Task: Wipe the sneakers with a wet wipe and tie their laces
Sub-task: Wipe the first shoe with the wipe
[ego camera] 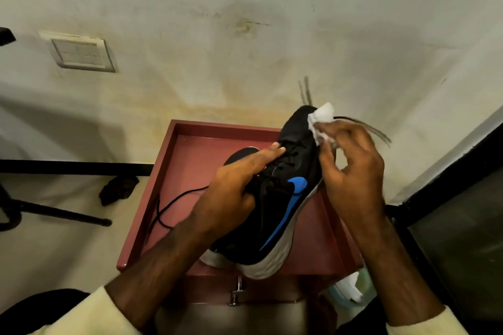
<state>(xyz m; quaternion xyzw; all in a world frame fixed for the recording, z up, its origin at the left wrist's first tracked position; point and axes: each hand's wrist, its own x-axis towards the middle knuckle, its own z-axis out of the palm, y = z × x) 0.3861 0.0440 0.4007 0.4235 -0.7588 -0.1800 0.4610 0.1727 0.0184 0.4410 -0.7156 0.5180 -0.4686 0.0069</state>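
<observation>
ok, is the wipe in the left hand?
No, the right hand presses the wet wipe to the sneaker near its toe, while the left hand grips the laced top.

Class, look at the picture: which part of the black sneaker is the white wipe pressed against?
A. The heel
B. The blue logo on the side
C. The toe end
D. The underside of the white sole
C: the right hand holds the white wipe against the toe end of the black sneaker, far from the heel, while the left hand grips the shoe at its laces.
</observation>
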